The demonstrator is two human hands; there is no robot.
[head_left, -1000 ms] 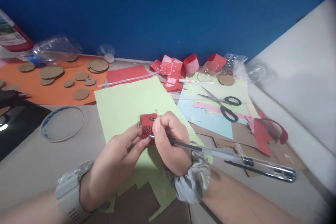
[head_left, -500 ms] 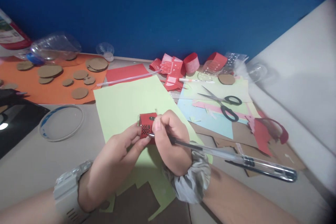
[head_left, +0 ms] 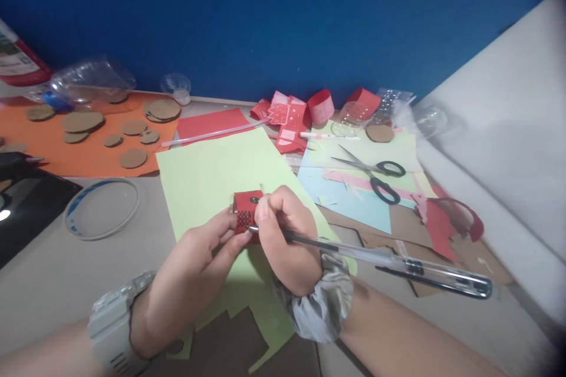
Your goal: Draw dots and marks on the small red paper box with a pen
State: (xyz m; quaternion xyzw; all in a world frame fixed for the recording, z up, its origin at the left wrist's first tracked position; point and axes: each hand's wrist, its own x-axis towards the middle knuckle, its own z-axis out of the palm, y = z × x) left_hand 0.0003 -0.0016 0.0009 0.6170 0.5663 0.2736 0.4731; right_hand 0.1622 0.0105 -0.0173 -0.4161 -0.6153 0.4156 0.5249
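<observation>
A small red paper piece [head_left: 244,203] with a black checkered pattern and dark drawn marks is pinched by my left hand [head_left: 194,271] at its left and lower edge. My right hand [head_left: 289,235] is closed round a clear ballpoint pen [head_left: 380,256], whose tip touches the lower part of the red piece beside my left thumb. The fingers of my right hand also rest at the piece's right edge and cover part of it. Beneath both hands lies a light green paper sheet [head_left: 221,165], with a cut-out along its near edge.
Black-handled scissors [head_left: 375,174] lie on paper scraps at the right. Cardboard discs [head_left: 132,158] and a clear plastic bottle [head_left: 92,79] are on orange paper [head_left: 104,159] at the left. Red paper pieces [head_left: 294,123] sit along the back. A tape ring [head_left: 102,208] lies left.
The pen's back end has swung slightly left and up, with its tip still against the red piece. Both hands keep almost the same position; the view has shifted a little.
</observation>
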